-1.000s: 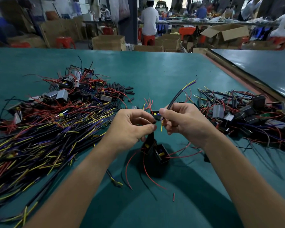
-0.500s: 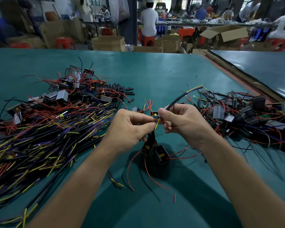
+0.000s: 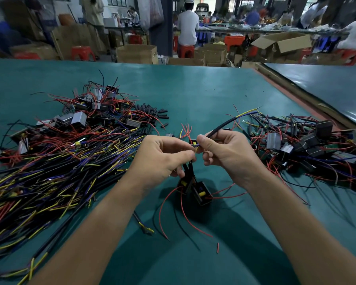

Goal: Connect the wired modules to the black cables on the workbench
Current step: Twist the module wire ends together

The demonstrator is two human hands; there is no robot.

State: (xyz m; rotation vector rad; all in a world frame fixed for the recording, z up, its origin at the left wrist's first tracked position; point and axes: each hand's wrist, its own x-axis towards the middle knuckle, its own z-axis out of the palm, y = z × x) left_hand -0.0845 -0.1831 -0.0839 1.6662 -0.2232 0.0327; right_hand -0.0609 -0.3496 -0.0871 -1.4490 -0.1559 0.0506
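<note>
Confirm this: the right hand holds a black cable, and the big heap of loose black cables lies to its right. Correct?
Not quite. In the head view the right hand does hold a black cable, but the big heap of loose black cables lies to its left, beyond the left hand, which pinches module wires.

The two bare forearms enter from the lower edge and converge toward the centre. The left forearm (image 3: 95, 229) rises from the lower left and the right forearm (image 3: 296, 219) from the lower right.

The left hand (image 3: 162, 159) shows its back to the camera. Its fingers are curled, and the thumb and forefinger pinch a short yellow wire end (image 3: 194, 149).

The right hand (image 3: 230, 155) faces it with the thumb uppermost. Thumb and forefinger pinch a thin black sheathed cable (image 3: 220, 127), and the remaining fingers are curled beneath.

The pinching fingertips of the two hands sit just beside each other.
</note>
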